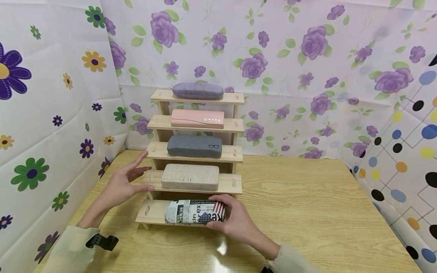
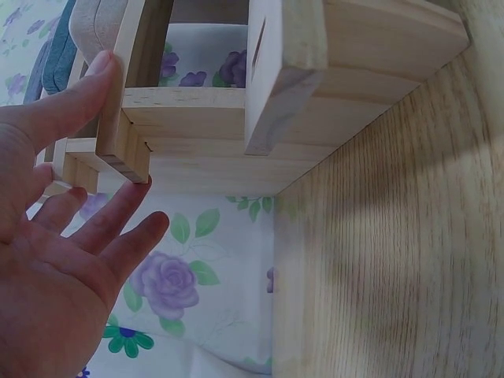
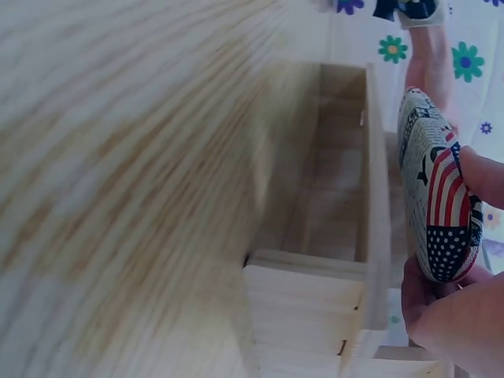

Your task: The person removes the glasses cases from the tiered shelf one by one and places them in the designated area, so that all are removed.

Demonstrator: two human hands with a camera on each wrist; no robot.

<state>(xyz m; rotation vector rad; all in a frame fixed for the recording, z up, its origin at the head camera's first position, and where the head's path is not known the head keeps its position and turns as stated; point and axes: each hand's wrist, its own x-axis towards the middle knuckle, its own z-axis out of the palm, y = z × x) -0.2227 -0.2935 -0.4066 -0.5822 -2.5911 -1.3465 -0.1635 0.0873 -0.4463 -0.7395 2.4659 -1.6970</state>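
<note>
On the lowest shelf of a stepped wooden rack (image 1: 155, 211) is a newsprint-patterned glasses case (image 1: 191, 213) with a stars-and-stripes end. My right hand (image 1: 237, 220) grips that end, thumb at the front and fingers behind; in the right wrist view the case (image 3: 441, 189) appears tilted above the shelf edge. At the rack's left side, my left hand (image 1: 121, 185) has its fingers spread, nearly straight. Its thumb (image 2: 75, 102) lies against the end of a shelf board and a fingertip meets the board's lower corner.
Above, one per shelf, sit a cream case (image 1: 190, 177), a grey-blue case (image 1: 194, 146), a pink case (image 1: 197, 118) and a lavender case (image 1: 198, 91). The rack stands on a wood-grain table (image 1: 290, 204). Floral cloth (image 1: 283, 76) hangs behind, with patterned cloths at both sides.
</note>
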